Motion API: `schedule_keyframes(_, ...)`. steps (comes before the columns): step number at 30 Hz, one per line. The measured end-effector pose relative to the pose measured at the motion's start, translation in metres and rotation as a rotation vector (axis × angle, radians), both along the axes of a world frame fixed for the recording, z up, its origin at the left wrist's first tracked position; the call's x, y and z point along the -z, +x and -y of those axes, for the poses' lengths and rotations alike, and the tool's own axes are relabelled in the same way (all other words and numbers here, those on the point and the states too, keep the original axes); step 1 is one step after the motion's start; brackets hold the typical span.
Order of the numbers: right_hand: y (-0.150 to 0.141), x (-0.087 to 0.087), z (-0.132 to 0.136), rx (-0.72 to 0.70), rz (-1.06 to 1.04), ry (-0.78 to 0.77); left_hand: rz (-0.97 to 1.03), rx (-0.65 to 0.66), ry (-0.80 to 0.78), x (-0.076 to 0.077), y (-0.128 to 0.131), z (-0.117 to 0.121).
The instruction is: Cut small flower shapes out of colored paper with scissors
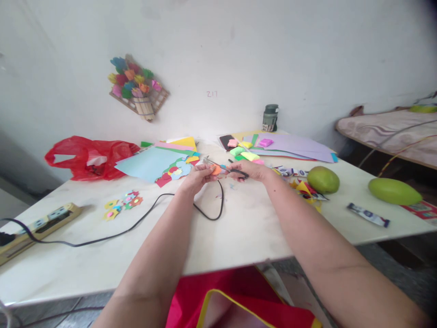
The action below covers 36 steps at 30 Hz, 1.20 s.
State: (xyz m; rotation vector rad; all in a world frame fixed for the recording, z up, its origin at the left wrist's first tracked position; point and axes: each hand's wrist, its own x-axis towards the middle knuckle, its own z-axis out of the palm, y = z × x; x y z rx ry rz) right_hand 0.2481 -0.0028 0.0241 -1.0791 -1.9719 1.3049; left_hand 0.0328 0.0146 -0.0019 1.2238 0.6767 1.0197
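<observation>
My left hand (pixel 198 176) pinches a small piece of orange paper (pixel 216 170) above the middle of the table. Fingers of my right hand (pixel 251 169) are wrapped around the dark handles of a pair of scissors (pixel 240 172), whose blades point left toward the orange paper. Whether the blades touch the paper is too small to tell. Just left of my hands lie colored paper cutouts (pixel 176 171) on a light blue sheet (pixel 146 163). Beyond my right hand are several soft colored packets (pixel 250 156). Small paper flowers (pixel 123 204) lie farther left.
A black cord (pixel 129 232) loops over the table (pixel 239 237) from a power strip (pixel 41 228). A red plastic bag (pixel 90 157) sits at the back left. Two green fruits (pixel 322 179), a white-and-blue tube (pixel 368 215), purple sheets (pixel 293 145) and a bottle (pixel 270 118) are to the right.
</observation>
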Motion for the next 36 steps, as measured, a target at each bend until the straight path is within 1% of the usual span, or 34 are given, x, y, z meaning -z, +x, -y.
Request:
schedule_keyframes(8, 0.0028, 0.0014, -0.0005, -0.032, 0.001, -0.007, 0.000, -0.006, -0.012, -0.0040, 0.0019, 0.0030)
schedule_keyframes(14, 0.0013, 0.0008, 0.0004, -0.021, -0.001, -0.029, -0.025, 0.006, 0.000, -0.0035, 0.0006, 0.0019)
schedule_keyframes(24, 0.0036, 0.0029, -0.0012, -0.040, 0.041, 0.043, -0.021, 0.017, 0.003, -0.0027, 0.0011, 0.0015)
schedule_keyframes(31, 0.0007, -0.0010, 0.0016, -0.022, -0.009, -0.022, -0.012, -0.002, -0.015, -0.0058, 0.0029, 0.0051)
schedule_keyframes(36, -0.0002, -0.0026, 0.0029, -0.030, -0.052, -0.043, -0.007, -0.013, -0.012, -0.0042, 0.0023, 0.0038)
